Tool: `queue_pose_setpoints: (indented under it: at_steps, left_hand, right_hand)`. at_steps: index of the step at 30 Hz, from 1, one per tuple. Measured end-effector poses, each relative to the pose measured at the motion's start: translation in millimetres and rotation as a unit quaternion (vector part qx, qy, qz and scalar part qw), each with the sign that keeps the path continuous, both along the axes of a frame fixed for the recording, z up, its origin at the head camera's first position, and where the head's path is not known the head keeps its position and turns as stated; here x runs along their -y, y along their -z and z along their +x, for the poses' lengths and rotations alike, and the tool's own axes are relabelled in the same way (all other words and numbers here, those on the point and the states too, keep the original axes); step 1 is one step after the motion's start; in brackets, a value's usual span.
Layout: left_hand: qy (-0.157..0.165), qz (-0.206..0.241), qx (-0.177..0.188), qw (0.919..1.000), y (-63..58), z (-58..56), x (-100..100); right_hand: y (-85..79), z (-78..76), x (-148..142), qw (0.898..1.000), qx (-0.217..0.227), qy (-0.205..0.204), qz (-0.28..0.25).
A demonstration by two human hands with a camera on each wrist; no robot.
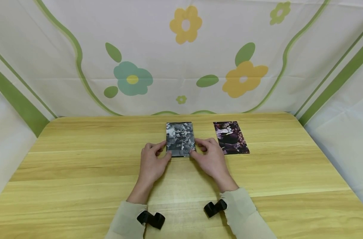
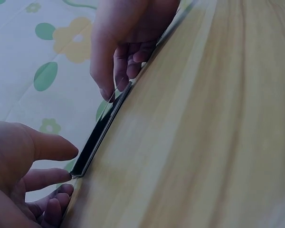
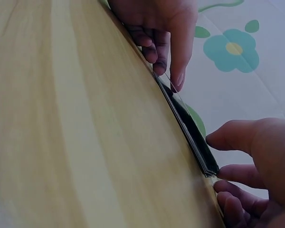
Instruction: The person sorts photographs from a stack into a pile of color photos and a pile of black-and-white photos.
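A stack of black-and-white photos (image 1: 180,139) lies on the wooden table between both hands. The left hand (image 1: 151,161) holds its left side, thumb at the near left corner and index finger along the edge. On the opposite side, the right hand (image 1: 210,157) holds the edge with its thumb at the near right corner. Seen edge-on in the left wrist view, the stack (image 2: 97,137) shows a dark face with a thin sheet edge raised over it. Several layers show along the stack's edge (image 3: 190,128) in the right wrist view. Fingertips beneath the stack's edges are partly hidden.
A single dark, purplish photo (image 1: 231,137) lies flat to the right, just beyond the right hand. A white cloth (image 1: 169,96) with printed flowers hangs behind the wooden table (image 1: 79,179). Black wrist mounts (image 1: 151,219) sit on both sleeves.
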State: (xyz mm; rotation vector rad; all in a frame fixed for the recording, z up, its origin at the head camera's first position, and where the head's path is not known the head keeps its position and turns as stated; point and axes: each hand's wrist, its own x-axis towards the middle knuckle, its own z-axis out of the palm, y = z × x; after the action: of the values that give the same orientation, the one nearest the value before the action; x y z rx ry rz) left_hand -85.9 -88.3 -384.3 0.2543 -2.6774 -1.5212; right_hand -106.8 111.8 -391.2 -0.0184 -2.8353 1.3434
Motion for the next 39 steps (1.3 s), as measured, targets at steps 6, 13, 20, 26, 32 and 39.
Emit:
queue_pose_setpoints:
  at_steps: [6,13,20,26,32,39]
  left_hand:
    - [-0.008,0.030,-0.006,0.9995,-0.4,0.0,0.6]
    - [-0.015,0.091,-0.026,0.9954,-9.5,0.8,4.8]
    - [-0.025,0.131,-0.017,0.9909,-20.3,1.9,7.7]
    - [-0.026,0.140,-0.010,0.9897,-23.3,2.5,11.6]
    - [-0.061,0.123,0.001,0.9906,-23.0,-0.3,26.7]
    - [-0.106,0.117,0.003,0.9875,-27.0,-0.8,48.6]
  right_hand:
    - [-2.6,0.3,1.0,1.000,-0.006,-0.004,-0.016]
    - [-11.0,2.1,3.9,0.998,-0.014,-0.010,-0.056]
    - [-23.4,6.6,5.3,0.997,-0.026,-0.010,-0.072]
    - [-26.7,7.0,8.3,0.996,-0.024,-0.014,-0.079]
    - [-29.4,5.5,26.7,0.994,-0.013,-0.035,-0.101]
    - [-36.3,0.5,60.1,0.993,-0.014,-0.070,-0.093]
